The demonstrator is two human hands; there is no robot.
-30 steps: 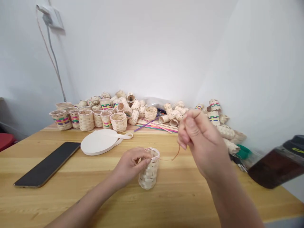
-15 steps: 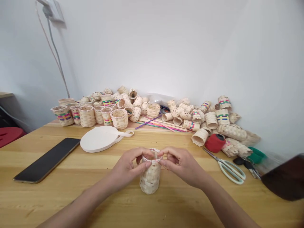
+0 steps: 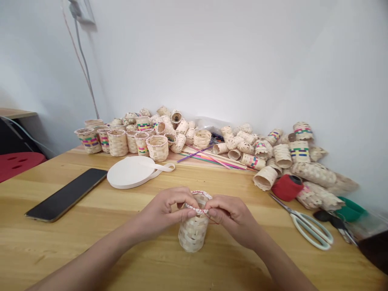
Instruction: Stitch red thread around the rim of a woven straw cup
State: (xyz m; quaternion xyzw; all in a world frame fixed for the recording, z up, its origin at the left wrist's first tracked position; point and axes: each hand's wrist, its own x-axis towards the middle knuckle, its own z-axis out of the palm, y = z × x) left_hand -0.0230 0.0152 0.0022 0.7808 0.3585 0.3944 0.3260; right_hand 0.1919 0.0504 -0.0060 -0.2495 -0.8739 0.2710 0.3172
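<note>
A small pale woven basket (image 3: pixel 192 232) stands upright on the wooden table (image 3: pixel 91 238) right in front of me. Its rim carries red and white stitching. My left hand (image 3: pixel 165 212) grips the rim from the left, thumb and fingers closed on it. My right hand (image 3: pixel 232 218) pinches the rim from the right, fingers pressed together. A thin reddish thread shows at my right fingertips. Both hands touch the basket.
A heap of similar woven baskets (image 3: pixel 194 135) lines the wall. A roll of white tape (image 3: pixel 131 176) and a dark phone (image 3: pixel 68 194) lie to the left. A red thread spool (image 3: pixel 286 188) and scissors (image 3: pixel 307 226) lie to the right. Coloured strips (image 3: pixel 209 157) lie behind.
My right hand came down from pulling the thread up and right, and now pinches the basket rim. The view has shifted, so the table things sit further right.
</note>
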